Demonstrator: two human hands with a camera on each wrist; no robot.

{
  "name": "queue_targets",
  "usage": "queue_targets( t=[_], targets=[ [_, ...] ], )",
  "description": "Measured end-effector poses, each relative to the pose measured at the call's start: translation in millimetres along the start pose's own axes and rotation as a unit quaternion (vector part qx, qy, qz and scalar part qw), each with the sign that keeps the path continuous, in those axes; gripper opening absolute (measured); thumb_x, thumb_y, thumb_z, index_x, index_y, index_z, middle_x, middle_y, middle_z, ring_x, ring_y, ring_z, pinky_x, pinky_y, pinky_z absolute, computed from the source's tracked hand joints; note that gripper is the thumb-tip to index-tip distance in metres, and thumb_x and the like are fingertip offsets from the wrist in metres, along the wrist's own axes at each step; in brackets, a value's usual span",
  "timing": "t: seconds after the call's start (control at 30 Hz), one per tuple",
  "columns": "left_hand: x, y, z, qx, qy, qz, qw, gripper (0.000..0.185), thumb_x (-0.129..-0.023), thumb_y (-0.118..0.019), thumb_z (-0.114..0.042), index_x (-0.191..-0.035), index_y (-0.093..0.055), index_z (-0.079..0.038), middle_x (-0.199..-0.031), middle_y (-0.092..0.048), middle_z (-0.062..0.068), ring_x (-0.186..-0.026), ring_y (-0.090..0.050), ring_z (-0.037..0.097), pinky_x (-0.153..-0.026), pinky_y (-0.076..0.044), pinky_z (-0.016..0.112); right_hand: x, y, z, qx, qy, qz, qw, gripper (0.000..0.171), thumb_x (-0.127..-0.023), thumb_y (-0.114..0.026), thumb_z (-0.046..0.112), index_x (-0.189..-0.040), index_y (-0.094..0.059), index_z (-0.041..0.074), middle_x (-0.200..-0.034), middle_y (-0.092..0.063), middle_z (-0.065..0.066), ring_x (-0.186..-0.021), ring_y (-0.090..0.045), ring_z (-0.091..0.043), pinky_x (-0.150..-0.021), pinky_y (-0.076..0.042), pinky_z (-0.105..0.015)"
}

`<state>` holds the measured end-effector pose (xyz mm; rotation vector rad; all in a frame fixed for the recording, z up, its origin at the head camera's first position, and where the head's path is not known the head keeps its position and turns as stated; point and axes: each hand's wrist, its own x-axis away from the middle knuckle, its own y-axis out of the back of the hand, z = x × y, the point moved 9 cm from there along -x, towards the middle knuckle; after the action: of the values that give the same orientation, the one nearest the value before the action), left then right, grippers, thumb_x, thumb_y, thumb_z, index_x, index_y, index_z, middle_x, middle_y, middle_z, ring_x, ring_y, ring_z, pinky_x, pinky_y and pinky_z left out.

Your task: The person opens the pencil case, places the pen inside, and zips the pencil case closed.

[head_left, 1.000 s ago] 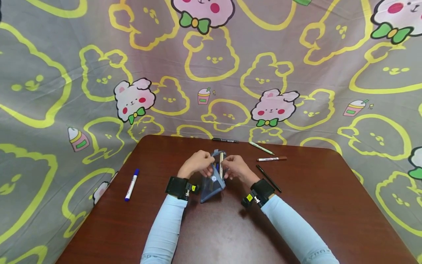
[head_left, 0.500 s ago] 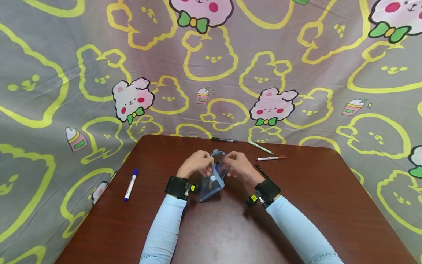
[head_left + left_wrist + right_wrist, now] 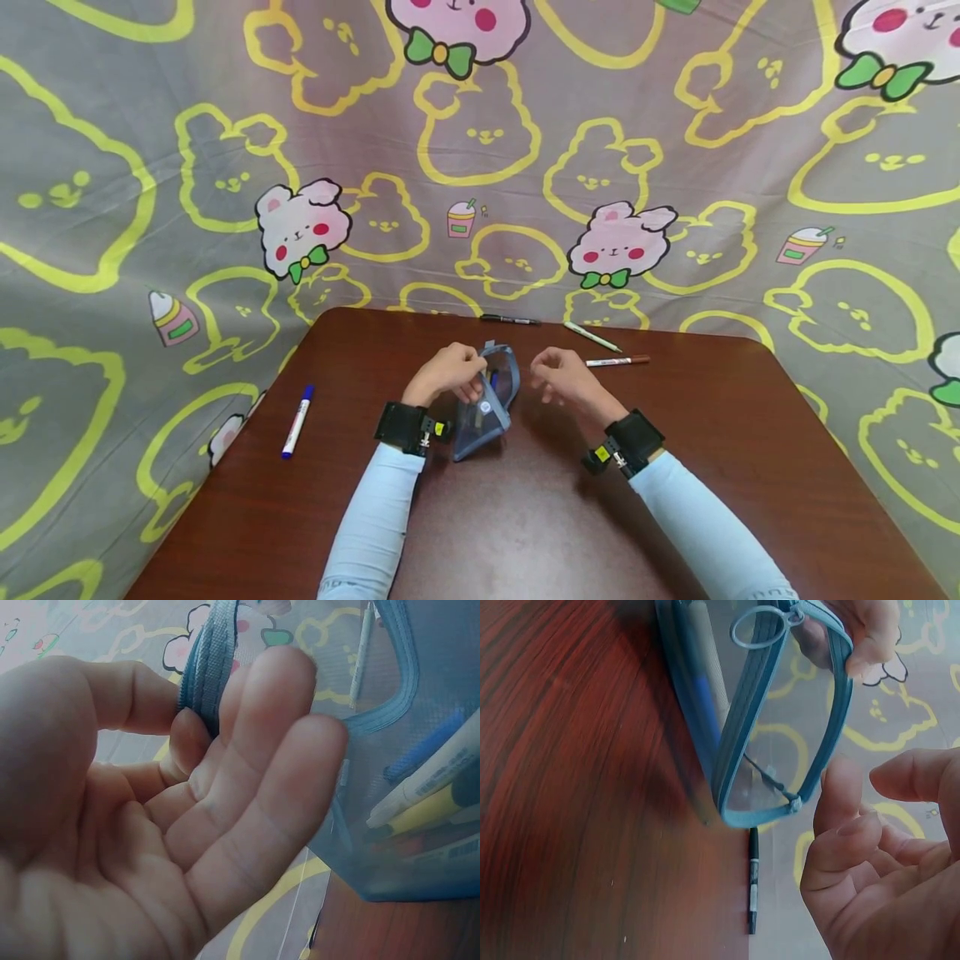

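A blue see-through mesh pencil pouch [image 3: 486,408] stands on the brown table [image 3: 525,517] with its zip mouth open. My left hand [image 3: 450,372] pinches the pouch's blue rim [image 3: 204,671] between thumb and fingers. Pens [image 3: 420,795] lie inside the pouch [image 3: 705,697]. My right hand [image 3: 558,379] hovers just right of the pouch with loosely curled fingers and holds nothing; in the right wrist view it [image 3: 877,847] sits beside the open mouth.
A blue-capped marker [image 3: 297,420] lies at the table's left edge. Near the far edge lie a black pen [image 3: 510,319], a pale green pen [image 3: 592,336] and a brown-capped marker [image 3: 618,361]. A cartoon-print cloth [image 3: 480,150] hangs behind.
My right hand put a white pen into the pouch, let go and drew away to the right. The left hand keeps its hold on the rim.
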<state>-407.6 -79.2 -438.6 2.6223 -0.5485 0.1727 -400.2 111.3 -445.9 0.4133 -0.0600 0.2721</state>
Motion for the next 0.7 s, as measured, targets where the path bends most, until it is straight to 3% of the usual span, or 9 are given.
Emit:
queue_targets(
  t=[0.2,0.4,0.7],
  targets=[
    [-0.2,0.0,1.1,-0.009,-0.004,-0.004,0.9999,0.023,-0.094,-0.05,-0.021,-0.085,-0.061,-0.003,-0.068,-0.069,0.01,-0.054,-0.067,0.018,-0.062,-0.061,0.043,4.9,9.8,-3.9,0.022,0.001,0.01,1.0,0.024,-0.098,-0.055,0.021,-0.114,-0.059,0.005,-0.098,-0.067,-0.026,-0.066,-0.064,-0.038,-0.044,-0.042,-0.028],
    [-0.7,-0.6,0.0,-0.008,-0.009,-0.003,0.9999,0.023,-0.094,-0.05,-0.02,-0.084,-0.061,-0.002,-0.066,-0.068,0.011,-0.052,-0.067,0.018,-0.067,-0.06,0.05,10.0,22.2,-5.7,0.087,0.019,0.02,0.996,0.021,-0.098,-0.055,0.021,-0.113,-0.06,0.006,-0.098,-0.067,-0.027,-0.075,-0.062,-0.05,-0.048,-0.048,-0.037],
    [0.8,-1.0,-2.0,-0.006,-0.006,-0.003,1.0,0.022,-0.094,-0.05,-0.02,-0.085,-0.061,-0.002,-0.066,-0.068,0.01,-0.053,-0.067,0.019,-0.067,-0.06,0.05,10.5,37.0,-19.4,0.176,0.02,0.039,0.983,0.02,-0.095,-0.058,0.019,-0.111,-0.059,0.007,-0.092,-0.067,-0.022,-0.066,-0.064,-0.037,-0.049,-0.05,-0.041]
  ],
)
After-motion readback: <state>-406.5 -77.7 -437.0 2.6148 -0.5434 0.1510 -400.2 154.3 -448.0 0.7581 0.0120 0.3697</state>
